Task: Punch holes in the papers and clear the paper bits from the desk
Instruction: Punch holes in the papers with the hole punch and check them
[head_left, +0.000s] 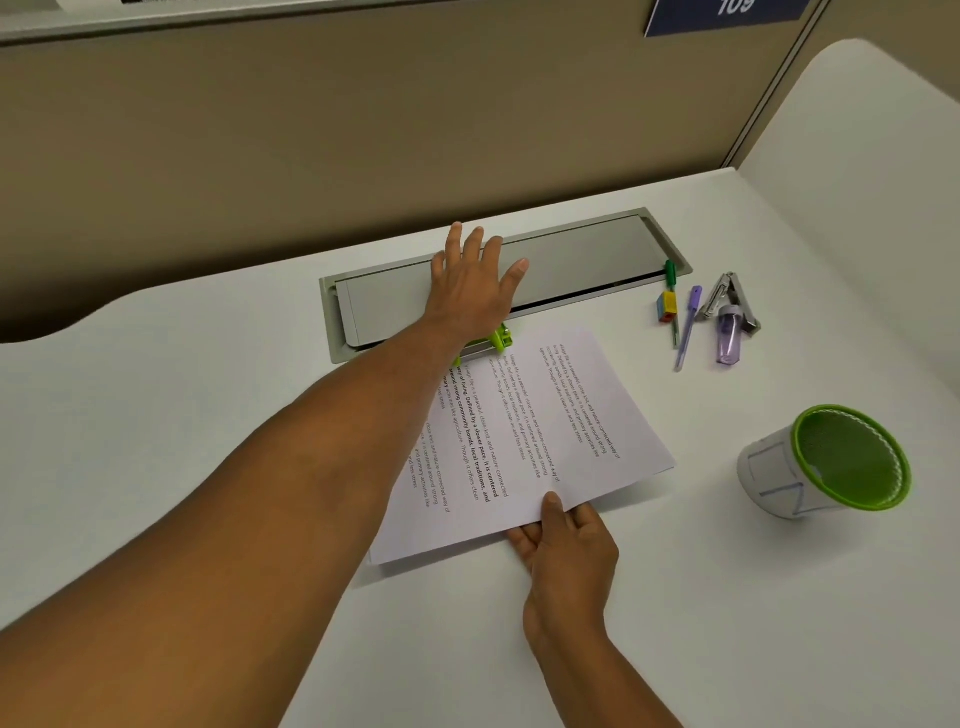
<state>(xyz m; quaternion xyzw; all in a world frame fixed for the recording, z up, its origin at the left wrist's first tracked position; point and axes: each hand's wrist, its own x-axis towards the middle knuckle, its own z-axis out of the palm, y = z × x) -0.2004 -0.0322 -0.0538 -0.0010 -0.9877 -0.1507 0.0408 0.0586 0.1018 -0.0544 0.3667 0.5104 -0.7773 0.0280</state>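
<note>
White desk (208, 441); papers (524, 441) slanting toward hole punch (496, 340) (right hand (566, 540) pinching, left hand (475, 283) fingers spread).

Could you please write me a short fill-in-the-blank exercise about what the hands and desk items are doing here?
1. The right hand pinches the near edge of the ____.
2. The left hand presses, fingers straight, on a ____ hole punch.
3. The cup at the right has a ____ rim.
4. The stapler lies ____ of the purple pen.

Missing words: papers; green; green; right
</note>
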